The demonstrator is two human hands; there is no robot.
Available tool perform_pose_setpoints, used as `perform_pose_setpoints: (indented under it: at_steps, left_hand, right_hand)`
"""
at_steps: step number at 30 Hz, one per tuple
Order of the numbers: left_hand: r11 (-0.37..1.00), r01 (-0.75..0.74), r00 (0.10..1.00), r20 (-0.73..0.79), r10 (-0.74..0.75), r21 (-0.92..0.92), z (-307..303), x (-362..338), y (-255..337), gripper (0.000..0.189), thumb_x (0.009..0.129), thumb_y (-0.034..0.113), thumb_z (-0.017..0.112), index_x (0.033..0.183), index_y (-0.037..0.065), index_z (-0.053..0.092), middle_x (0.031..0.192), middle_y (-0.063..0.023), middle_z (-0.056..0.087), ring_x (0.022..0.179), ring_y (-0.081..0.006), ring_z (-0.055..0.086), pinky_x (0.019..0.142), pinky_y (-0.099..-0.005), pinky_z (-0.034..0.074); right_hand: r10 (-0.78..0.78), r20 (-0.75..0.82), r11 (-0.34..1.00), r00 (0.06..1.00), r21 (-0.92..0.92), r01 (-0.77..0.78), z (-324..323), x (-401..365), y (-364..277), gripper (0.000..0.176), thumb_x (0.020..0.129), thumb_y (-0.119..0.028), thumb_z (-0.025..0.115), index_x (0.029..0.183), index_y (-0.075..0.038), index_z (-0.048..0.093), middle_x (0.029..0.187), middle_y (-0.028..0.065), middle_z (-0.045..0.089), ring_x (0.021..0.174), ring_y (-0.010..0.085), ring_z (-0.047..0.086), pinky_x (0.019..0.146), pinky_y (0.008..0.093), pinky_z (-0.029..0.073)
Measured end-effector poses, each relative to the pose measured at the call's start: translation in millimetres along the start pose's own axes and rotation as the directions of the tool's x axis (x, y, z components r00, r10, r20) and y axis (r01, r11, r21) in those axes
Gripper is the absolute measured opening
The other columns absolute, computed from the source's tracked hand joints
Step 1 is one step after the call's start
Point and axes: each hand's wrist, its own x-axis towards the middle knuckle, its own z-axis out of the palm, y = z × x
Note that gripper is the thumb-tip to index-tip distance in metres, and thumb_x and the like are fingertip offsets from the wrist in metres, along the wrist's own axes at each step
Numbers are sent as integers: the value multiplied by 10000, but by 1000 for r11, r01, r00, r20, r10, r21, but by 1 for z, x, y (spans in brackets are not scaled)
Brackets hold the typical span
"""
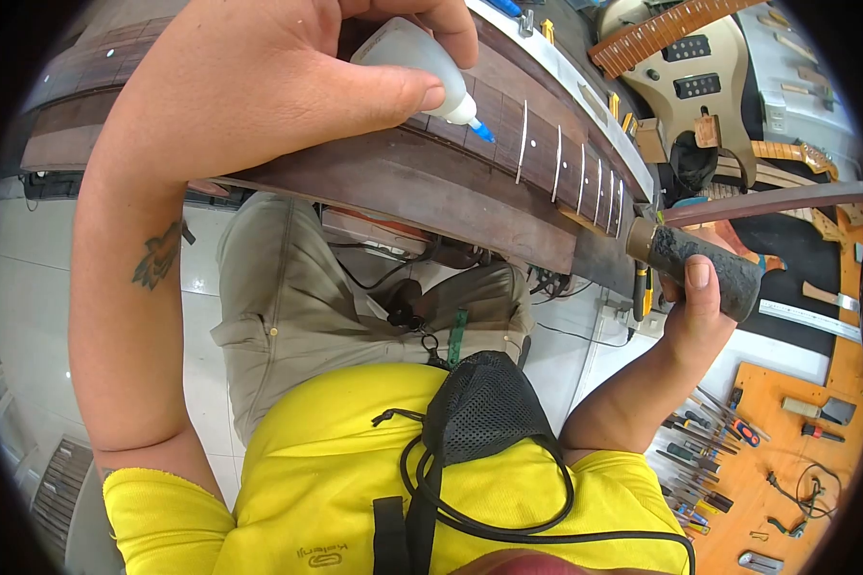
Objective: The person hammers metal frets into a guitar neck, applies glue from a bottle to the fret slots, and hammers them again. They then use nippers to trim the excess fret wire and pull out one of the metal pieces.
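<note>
My left hand point(355, 81) is closed around a small translucent glue bottle point(408, 67), tilted down. Its blue tip points at a dark wooden guitar fretboard point(545, 163), at or just above the surface. Bright metal frets and pale dots show along the fretboard's right part; thin slots without metal run further left. At the right, my right hand point(698, 297) wraps around a tool with a thick, worn black grip point(710, 273) and a brownish end near the fretboard's end. I cannot make out the tool's working head.
A dark wooden board point(403, 196) runs beneath the fretboard. Behind it lies a gold guitar body point(729, 57) and another neck point(666, 38). Several hand tools point(690, 460) hang beside an orange board point(758, 422). Yellow-handled pliers point(642, 290) hang below my right hand.
</note>
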Motion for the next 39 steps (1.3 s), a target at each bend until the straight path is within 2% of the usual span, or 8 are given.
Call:
perform_pose_setpoints:
  at_steps: [2,12,20,26,29,36,39]
  left_hand:
    - [1000,0,1000,1,0,3,0,0,0,212,931,81,742,1101,-46,724,966,-84,745,852,-118,672,751,-281,538]
    - [1000,0,1000,0,0,10,1,0,-1,214,936,88,737,1102,-45,723,964,-85,745,847,-118,670,749,-281,537]
    - [1000,1,1000,1,-1,8,0,-1,-1,215,940,95,733,1103,-45,723,962,-85,744,843,-118,669,747,-280,537]
    - [1000,-2,1000,-4,2,3,1,-2,-1,216,942,100,730,1103,-44,722,960,-86,744,840,-119,668,746,-280,537]
    - [1000,-4,1000,-5,4,3,1,-2,-1,216,944,102,729,1103,-44,722,960,-86,744,838,-119,667,745,-279,536]
    - [1000,-1,1000,-7,1,3,0,-3,-2,218,947,108,725,1104,-44,722,958,-87,744,835,-119,666,743,-279,536]
    - [1000,0,1000,-9,0,3,0,-3,-3,219,948,110,724,1104,-44,722,958,-87,743,833,-119,666,743,-279,536]
  right_hand:
    - [-20,66,1000,998,-6,21,-5,1,2,464,848,-379,870,985,38,719,817,-1,604,713,90,512,633,249,381]
    - [23,38,999,999,28,-24,-7,0,4,459,849,-360,869,1014,43,722,843,14,624,732,98,528,652,252,402]
    - [0,111,1000,994,26,-3,-3,4,-2,406,836,-320,870,989,31,734,846,0,613,763,103,517,710,253,402]
    - [21,35,999,999,49,-23,0,1,3,433,812,-293,892,1043,37,734,935,25,662,843,127,561,790,282,449]
    - [30,85,999,996,21,-32,-6,2,7,455,808,-290,899,1069,42,729,990,42,683,883,138,580,829,296,462]
    - [49,44,999,998,20,-50,-4,0,12,441,813,-287,892,1059,41,730,988,40,688,893,133,581,838,304,461]
    - [44,87,999,995,6,-45,-4,1,10,424,814,-285,886,1043,36,730,973,35,686,888,134,578,840,307,460]
